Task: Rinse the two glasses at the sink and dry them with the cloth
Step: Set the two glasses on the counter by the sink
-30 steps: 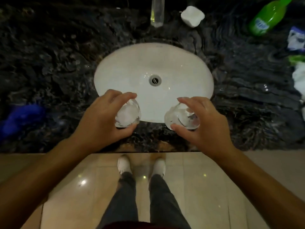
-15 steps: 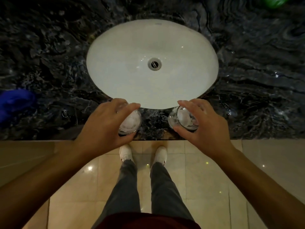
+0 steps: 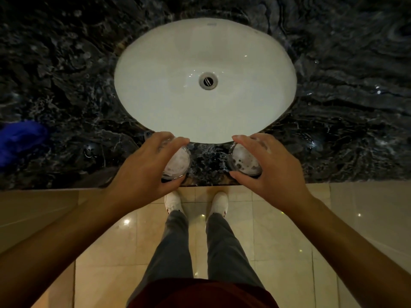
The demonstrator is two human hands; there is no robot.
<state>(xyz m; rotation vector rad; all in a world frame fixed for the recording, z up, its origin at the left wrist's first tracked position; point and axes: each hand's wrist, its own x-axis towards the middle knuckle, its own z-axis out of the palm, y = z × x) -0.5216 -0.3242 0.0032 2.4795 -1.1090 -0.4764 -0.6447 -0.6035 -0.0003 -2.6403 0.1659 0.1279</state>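
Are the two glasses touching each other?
Apart. Head view: dark countertop shows between left glass and right glass.

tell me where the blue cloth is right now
In the head view the blue cloth lies at the far left edge of the dark marble counter, left of the white sink and well clear of the left hand.

Both hands — left hand (image 3: pixel 146 165), right hand (image 3: pixel 269 167) — fingers (image 3: pixel 242 141) curled

Dark veined marble counter (image 3: pixel 66 63) above glossy beige floor tiles (image 3: pixel 278 241), dim light
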